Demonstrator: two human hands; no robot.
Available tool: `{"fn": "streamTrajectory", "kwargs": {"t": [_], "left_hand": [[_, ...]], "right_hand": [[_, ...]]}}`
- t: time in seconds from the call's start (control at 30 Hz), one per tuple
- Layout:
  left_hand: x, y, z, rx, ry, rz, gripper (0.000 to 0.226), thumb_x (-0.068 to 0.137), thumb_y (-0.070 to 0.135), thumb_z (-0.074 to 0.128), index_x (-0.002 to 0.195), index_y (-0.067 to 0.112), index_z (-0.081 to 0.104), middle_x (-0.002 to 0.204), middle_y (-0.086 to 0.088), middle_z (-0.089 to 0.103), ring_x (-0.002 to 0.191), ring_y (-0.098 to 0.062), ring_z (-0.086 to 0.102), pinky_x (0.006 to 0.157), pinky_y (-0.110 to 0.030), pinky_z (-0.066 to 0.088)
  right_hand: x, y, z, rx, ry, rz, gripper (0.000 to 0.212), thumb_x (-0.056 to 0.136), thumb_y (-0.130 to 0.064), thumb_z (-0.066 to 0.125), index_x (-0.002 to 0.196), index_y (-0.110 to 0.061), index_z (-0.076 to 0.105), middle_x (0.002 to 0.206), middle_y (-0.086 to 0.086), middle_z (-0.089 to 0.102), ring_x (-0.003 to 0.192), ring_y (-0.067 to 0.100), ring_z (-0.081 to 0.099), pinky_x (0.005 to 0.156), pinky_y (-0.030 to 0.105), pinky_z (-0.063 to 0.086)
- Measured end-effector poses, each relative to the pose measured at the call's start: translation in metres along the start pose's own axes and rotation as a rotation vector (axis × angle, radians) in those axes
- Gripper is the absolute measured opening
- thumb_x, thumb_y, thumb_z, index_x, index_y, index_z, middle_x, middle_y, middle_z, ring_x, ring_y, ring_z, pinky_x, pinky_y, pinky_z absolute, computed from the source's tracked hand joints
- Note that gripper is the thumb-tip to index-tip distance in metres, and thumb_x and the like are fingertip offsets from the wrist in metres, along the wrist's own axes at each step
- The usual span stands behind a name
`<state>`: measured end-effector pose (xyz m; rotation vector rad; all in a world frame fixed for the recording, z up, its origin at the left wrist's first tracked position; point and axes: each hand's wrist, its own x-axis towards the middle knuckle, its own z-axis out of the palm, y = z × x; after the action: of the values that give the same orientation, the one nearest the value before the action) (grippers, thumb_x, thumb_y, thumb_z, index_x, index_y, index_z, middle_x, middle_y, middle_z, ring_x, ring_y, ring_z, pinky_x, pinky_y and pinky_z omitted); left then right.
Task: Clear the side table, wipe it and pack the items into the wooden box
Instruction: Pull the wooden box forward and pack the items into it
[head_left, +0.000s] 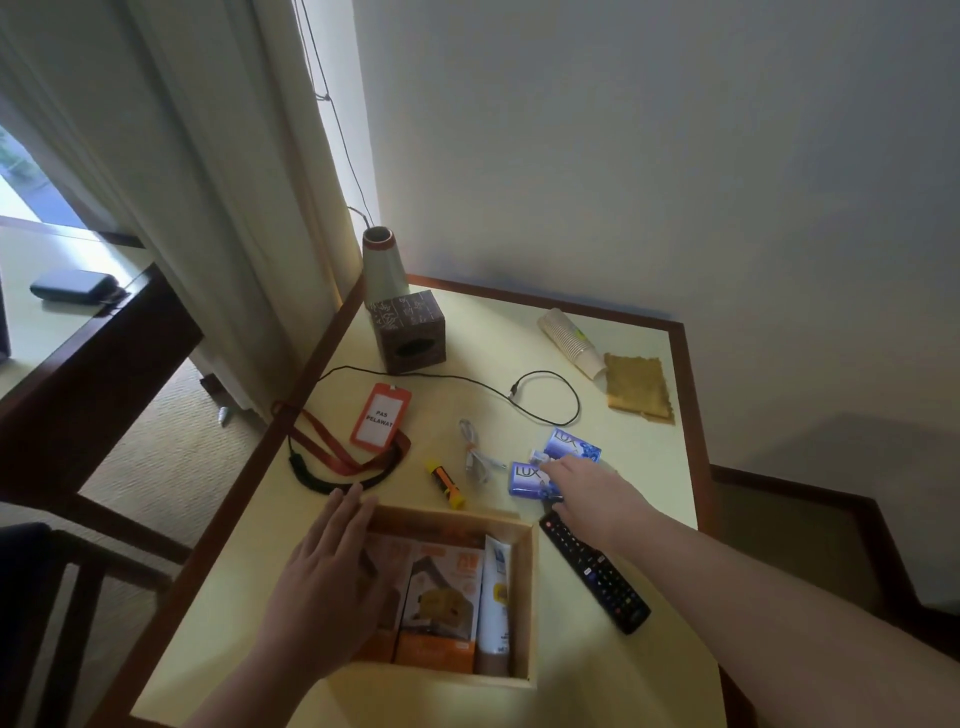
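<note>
Box (523, 597): near table (623, 691) edge, holding orange packets and a tube. Left hand (332, 577): flat, fingers straight, on box's left rim. Right hand (592, 491): fingers extended onto soap bars (524, 475); grasp unclear.

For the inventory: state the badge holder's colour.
Orange-red badge holder with a white card; head view.

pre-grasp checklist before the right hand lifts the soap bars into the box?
1. Right hand reaching the two Lux soap bars: ok, fingers over them.
2. Grip closed on a bar: not ok, fingers look straight, nothing lifted.
3. Wooden box steadied: ok, left hand lies flat on its left edge.
4. Space in the box: cannot tell; orange packets and a white tube cover most of the visible floor.
5. Lift path clear: not ok, remote control lies under the right wrist, between soaps and box.
</note>
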<state>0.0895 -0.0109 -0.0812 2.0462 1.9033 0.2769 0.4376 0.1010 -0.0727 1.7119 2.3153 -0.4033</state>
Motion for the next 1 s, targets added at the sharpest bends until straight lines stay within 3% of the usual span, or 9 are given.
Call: {"fn": "streamTrajectory", "kwargs": {"t": [0.17,0.4,0.5,0.57,0.7,0.9,1.0], "left_hand": [[0.000,0.003,-0.002,0.008,0.001,-0.021,0.086,0.096,0.074,0.036,0.166,0.038,-0.001,0.172,0.017,-0.013,0.156,-0.004,-0.023,0.128,-0.043,0.012],[-0.001,0.005,-0.003,0.004,0.023,-0.019,0.085,0.097,0.073,0.038,0.166,0.037,0.003,0.171,0.019,-0.012,0.155,-0.002,-0.024,0.125,-0.035,0.004],[-0.001,0.005,-0.004,-0.006,0.034,-0.018,0.084,0.098,0.074,0.037,0.166,0.037,0.004,0.171,0.019,-0.011,0.155,-0.001,-0.024,0.125,-0.034,0.004],[-0.001,0.005,-0.004,-0.005,0.037,-0.016,0.084,0.098,0.075,0.036,0.166,0.038,0.004,0.172,0.019,-0.011,0.154,-0.001,-0.024,0.125,-0.034,0.004],[-0.002,0.003,-0.004,-0.003,0.034,-0.007,0.084,0.098,0.073,0.035,0.166,0.037,0.002,0.172,0.018,-0.012,0.153,0.000,-0.027,0.125,-0.034,0.003],[-0.002,0.002,-0.003,-0.006,0.017,0.002,0.085,0.098,0.072,0.036,0.166,0.036,0.001,0.172,0.016,-0.013,0.155,-0.003,-0.025,0.129,-0.039,0.008],[-0.002,0.003,-0.004,-0.029,0.024,-0.001,0.084,0.099,0.070,0.039,0.167,0.034,0.004,0.173,0.016,-0.011,0.156,-0.004,-0.022,0.129,-0.040,0.008]], "right_hand": [[0.018,-0.002,0.008,0.023,0.056,0.034,0.053,0.102,-0.030,0.051,0.153,-0.030,0.038,0.139,-0.003,0.051,0.124,0.023,0.054,0.091,0.041,0.054],[0.051,-0.005,0.004,0.042,0.003,0.114,0.035,0.092,-0.023,0.067,0.125,-0.026,0.055,0.120,-0.002,0.052,0.116,0.022,0.056,0.076,0.037,0.049],[0.064,-0.009,0.000,0.018,0.000,0.161,0.032,0.091,-0.022,0.071,0.121,-0.022,0.058,0.119,0.001,0.052,0.117,0.022,0.054,0.076,0.035,0.044],[0.071,-0.012,-0.002,-0.012,-0.009,0.185,0.034,0.090,-0.026,0.075,0.119,-0.020,0.060,0.117,0.003,0.049,0.114,0.023,0.053,0.079,0.037,0.049],[0.081,-0.013,-0.001,-0.021,0.025,0.220,0.021,0.098,-0.031,0.065,0.116,-0.020,0.070,0.106,0.002,0.045,0.102,0.024,0.056,0.083,0.038,0.054],[0.078,-0.016,-0.004,-0.015,0.067,0.154,0.019,0.098,-0.035,0.067,0.109,-0.021,0.060,0.109,0.001,0.052,0.100,0.019,0.049,0.079,0.034,0.049],[0.065,-0.024,-0.014,0.085,0.111,0.139,0.016,0.099,-0.030,0.065,0.112,-0.021,0.060,0.099,-0.004,0.056,0.097,0.019,0.051,0.080,0.038,0.052]]}}
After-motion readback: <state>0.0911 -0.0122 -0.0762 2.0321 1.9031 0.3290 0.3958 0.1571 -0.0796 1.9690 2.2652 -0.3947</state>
